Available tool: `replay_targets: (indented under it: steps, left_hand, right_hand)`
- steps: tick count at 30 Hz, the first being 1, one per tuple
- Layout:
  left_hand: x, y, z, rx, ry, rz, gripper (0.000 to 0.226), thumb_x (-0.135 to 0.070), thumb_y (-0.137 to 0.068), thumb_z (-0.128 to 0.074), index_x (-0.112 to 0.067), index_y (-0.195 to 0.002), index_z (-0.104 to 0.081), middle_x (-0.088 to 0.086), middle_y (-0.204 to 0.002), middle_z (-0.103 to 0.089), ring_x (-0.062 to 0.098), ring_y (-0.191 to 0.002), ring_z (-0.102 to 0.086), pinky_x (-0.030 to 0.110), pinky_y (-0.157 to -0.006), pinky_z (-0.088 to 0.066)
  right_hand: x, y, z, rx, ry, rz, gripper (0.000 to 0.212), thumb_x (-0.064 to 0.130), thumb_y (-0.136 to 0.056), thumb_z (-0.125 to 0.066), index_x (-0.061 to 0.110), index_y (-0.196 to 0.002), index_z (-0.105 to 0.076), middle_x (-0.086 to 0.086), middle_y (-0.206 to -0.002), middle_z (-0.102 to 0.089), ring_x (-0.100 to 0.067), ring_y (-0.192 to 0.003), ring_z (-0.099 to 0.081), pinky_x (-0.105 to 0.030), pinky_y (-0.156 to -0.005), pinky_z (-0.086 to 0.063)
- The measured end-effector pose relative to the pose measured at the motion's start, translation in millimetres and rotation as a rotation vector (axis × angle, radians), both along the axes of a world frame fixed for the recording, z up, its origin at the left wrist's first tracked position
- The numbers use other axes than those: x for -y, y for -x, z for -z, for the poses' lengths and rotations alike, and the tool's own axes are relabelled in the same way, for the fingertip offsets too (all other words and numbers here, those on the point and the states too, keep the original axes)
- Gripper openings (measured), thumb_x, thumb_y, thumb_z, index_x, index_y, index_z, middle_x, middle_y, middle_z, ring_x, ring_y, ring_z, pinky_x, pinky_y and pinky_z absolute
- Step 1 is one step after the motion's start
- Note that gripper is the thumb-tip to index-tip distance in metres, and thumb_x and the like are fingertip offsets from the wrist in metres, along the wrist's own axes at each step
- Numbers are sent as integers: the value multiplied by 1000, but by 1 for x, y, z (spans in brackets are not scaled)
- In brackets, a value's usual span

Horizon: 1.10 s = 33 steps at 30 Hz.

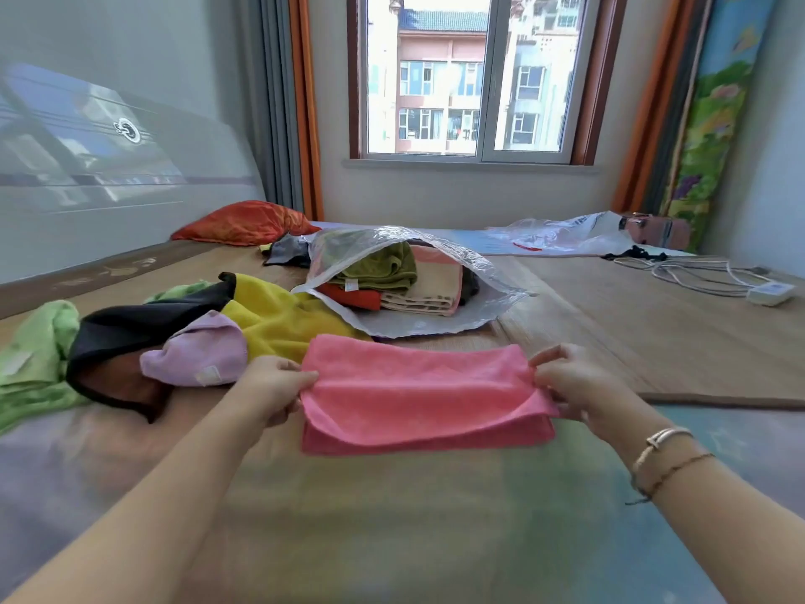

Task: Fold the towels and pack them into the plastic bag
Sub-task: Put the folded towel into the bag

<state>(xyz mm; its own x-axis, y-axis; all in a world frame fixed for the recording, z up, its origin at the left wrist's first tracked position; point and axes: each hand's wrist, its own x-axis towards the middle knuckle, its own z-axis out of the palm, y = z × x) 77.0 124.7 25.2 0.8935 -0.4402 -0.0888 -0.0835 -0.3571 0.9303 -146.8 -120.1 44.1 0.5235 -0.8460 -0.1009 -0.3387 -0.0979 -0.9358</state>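
Head view, left to right. Unfolded pile on the bed [392, 516]: green towel [35, 355], black cloth [130, 333], lilac towel [196, 355], yellow towel [279, 320] — none folded yet. Left hand [272, 392] pinches the left edge of the pink towel [418, 394]; right hand [575, 385] pinches its right edge. Towel lies doubled over, just in front of the person, top layer sagging — fold in progress. Beyond it, plastic bag [409, 324] lies open, mouth toward the person, holding several folded towels. Judgement: roughly half done; pink one next in, pile remains.
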Motion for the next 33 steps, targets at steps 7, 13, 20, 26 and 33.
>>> replay_targets:
  steps: [7,13,20,26,33]
  left_hand:
    - [4,2,29,181,-197,-91,37,-33,-80,-76,-4,-95,-58,10,-93,-63,28,-87,-58,32,-70,-43]
    - [5,9,26,-43,11,3,27,-21,-83,-75,0,-96,-65,16,-91,-69,26,-76,-64,32,-68,-50]
    - [8,32,-4,-187,281,33,11,-18,-89,-66,-9,-93,-63,9,-81,-64,20,-68,-60,28,-55,-46]
    - [21,70,-35,-310,494,183,8,-13,-93,-57,-7,-89,-59,8,-67,-70,20,-63,-66,30,-57,-56]
    - [36,92,-45,-478,738,431,35,-32,-100,-45,-6,-114,-64,15,-106,-72,21,-92,-70,28,-80,-59]
  right_hand:
    - [-14,-4,9,-562,465,-23,55,28,-90,-52,0,-133,-33,-14,-107,-60,-32,-104,-59,-37,-82,-49]
    - [-28,-5,8,-546,501,-4,68,39,-94,-53,-4,-135,-21,-22,-129,-53,-35,-119,-53,-36,-88,-42]
    - [-29,-9,-6,121,-231,-49,13,5,-86,-65,-6,-91,-60,-15,-65,-65,-22,-54,-64,-27,-47,-52]
    - [-66,-35,-31,338,-232,-254,10,1,-86,-57,3,-95,-59,-13,-77,-62,-20,-63,-61,-27,-53,-51]
    - [-109,-56,-40,362,-49,-549,47,2,-86,-58,20,-129,-56,-12,-112,-67,-20,-91,-65,-34,-83,-55]
